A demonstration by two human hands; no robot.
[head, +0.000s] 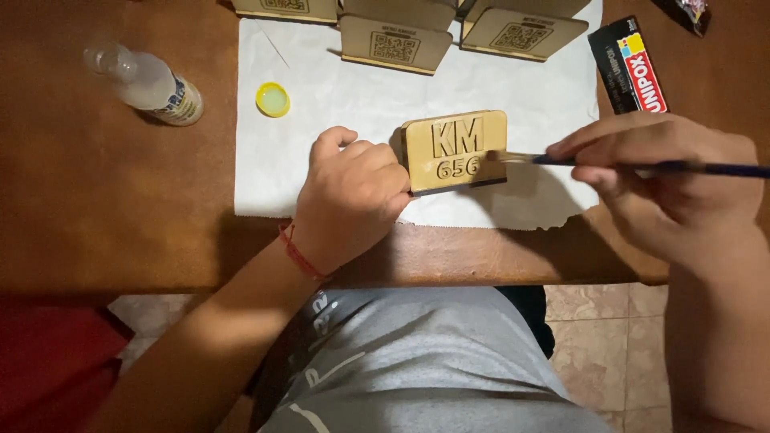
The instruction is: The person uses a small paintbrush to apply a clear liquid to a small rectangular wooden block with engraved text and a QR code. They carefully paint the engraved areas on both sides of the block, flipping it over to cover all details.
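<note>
Just ahead of our left hand [353, 192], on a white paper sheet [321, 104] spread over the brown wooden worktop [104, 200], stands a small tan wooden plaque [455, 151] with raised letters and digits on its face. Our left grip is closed on the plaque's left end, the fingers curled tight against its edge and the thumb tucked out of sight, so the piece sits tilted back with its dark lower edge toward us. A red cord bracelet [301, 255] circles that wrist. To the right of this grip, our right hand [666, 180] pinches a thin dark-handled paintbrush [642, 166] between thumb and fingertips, the fingers closed round the shaft; the brush lies nearly level, and its pale bristles touch the plaque's right edge beside the digits. Beyond the left grip, further up the paper, a small yellow cap [273, 99] lies open side up, well apart from the plaque. Further left of that, off the paper, a clear plastic bottle [148, 82] of whitish liquid lies on its side on the worktop. At the far edge of the paper, beyond both grips, stand three more tan plaques [395, 44] bearing square printed code patterns. Beyond the right grip, a black glue box [630, 68] with red and yellow marking rests partly on the paper's corner. Below the worktop's near edge we see grey clothing [417, 361] and a tiled floor [601, 321].
</note>
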